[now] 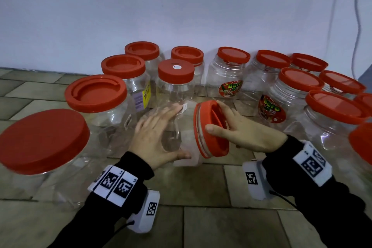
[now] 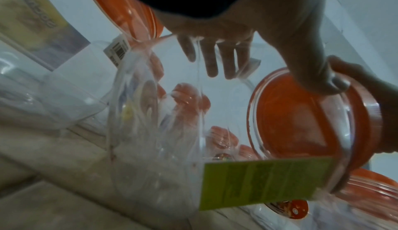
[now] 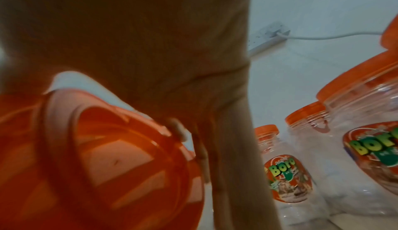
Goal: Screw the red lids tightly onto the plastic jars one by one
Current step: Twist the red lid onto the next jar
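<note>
A clear plastic jar (image 1: 187, 137) lies tilted on its side above the tiled floor, its mouth pointing right. My left hand (image 1: 155, 135) grips the jar's body, fingers spread over the top and thumb underneath. A red lid (image 1: 217, 147) sits on the jar's mouth. My right hand (image 1: 241, 133) grips this lid, thumb on the near rim and fingers over the far rim. The left wrist view looks through the jar (image 2: 161, 131) to the lid (image 2: 297, 114) and a green label (image 2: 264, 179). The right wrist view shows the lid (image 3: 118, 157) under my right hand (image 3: 150, 46).
Several lidded clear jars stand around on the tiled floor (image 1: 201, 227): a big one front left (image 1: 42, 141), a row along the white wall (image 1: 177, 72), more at the right (image 1: 334, 110). A cable (image 1: 358, 16) hangs at the right, and a power strip (image 3: 269, 36) lies by the wall.
</note>
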{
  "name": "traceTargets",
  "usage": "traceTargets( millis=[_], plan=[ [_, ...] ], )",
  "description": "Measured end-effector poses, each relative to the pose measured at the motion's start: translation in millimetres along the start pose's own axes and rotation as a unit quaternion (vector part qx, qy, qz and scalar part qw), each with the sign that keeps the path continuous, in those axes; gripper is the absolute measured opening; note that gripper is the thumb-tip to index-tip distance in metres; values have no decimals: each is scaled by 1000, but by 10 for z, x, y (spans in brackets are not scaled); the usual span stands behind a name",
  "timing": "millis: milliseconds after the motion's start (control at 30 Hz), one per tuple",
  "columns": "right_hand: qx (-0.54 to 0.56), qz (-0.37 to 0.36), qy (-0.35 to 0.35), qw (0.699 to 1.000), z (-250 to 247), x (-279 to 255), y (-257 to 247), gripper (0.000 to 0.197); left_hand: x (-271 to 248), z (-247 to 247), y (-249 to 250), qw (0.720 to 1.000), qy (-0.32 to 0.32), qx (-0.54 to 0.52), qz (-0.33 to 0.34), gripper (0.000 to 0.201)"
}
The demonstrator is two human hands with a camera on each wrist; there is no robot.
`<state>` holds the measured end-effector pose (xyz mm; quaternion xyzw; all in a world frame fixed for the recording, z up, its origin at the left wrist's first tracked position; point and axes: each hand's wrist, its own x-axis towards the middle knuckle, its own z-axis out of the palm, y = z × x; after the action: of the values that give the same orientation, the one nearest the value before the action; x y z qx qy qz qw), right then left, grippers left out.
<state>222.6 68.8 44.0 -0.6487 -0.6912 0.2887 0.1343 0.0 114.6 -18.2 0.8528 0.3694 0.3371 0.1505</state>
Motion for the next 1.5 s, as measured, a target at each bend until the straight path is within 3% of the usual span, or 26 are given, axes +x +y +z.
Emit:
traceTargets(
  millis=[100, 200, 267, 333, 400, 500, 567, 667, 767, 833, 900, 1000, 1067, 1133, 1233, 1367, 1433, 1500],
  plan=[
    [-41, -84, -32, 995, -91, -37, 61, 122, 39, -16, 14, 1000, -6, -4, 9, 96],
    [-71, -183, 15, 981, -79, -23, 49, 115, 78, -18, -2, 1000, -7, -6, 2, 97],
    [-88, -203, 44, 974, -38, 7, 50, 111, 98, -19, -28, 1000, -11, -12, -4, 98],
    [-80, -154, 55, 983, 1, 40, 49, 112, 114, -25, -42, 1000, -19, -14, -6, 99],
    [-5, -40, 49, 998, 62, 64, -1, 105, 118, -18, -43, 1000, -21, -13, -7, 99],
    [98, 60, 52, 992, 133, 76, -48, 96, 110, 11, -47, 1000, -8, 1, -2, 101],
    [78, 58, 16, 995, 95, 94, 17, 106, 114, 10, -55, 1000, -6, 1, -1, 101],
    [12, -62, -32, 997, -33, 71, 85, 125, 135, -22, -82, 1000, -9, -18, -7, 99],
    [-39, -143, 19, 989, -58, 84, -2, 114, 150, -36, -130, 999, 0, -33, -15, 97],
    [-60, -117, 80, 988, 21, 131, -102, 103, 147, -49, -156, 998, 15, -49, -26, 99],
    [-64, -20, 120, 991, 117, 210, -209, 98, 151, -57, -165, 998, 14, -55, -34, 100],
    [-36, 75, 92, 992, 65, 289, -266, 109, 166, -39, -184, 998, 11, -54, -33, 99],
    [-30, 50, 7, 998, -74, 265, -241, 107, 162, -38, -204, 997, 18, -65, -35, 100],
    [-50, -40, -46, 997, -170, 204, -202, 113, 147, -49, -212, 995, 33, -83, -45, 99],
    [-84, -121, -19, 989, -182, 190, -189, 119, 133, -50, -197, 994, 44, -85, -47, 99],
    [-42, -3, 20, 999, -78, 278, -237, 104, 125, -12, -157, 996, 50, -69, -40, 97],
    [-24, 55, 15, 998, -70, 280, -232, 110, 130, 3, -139, 997, 48, -57, -35, 97],
    [-51, 54, -19, 997, -106, 267, -184, 110, 143, 13, -135, 997, 40, -53, -33, 98]
  ],
)
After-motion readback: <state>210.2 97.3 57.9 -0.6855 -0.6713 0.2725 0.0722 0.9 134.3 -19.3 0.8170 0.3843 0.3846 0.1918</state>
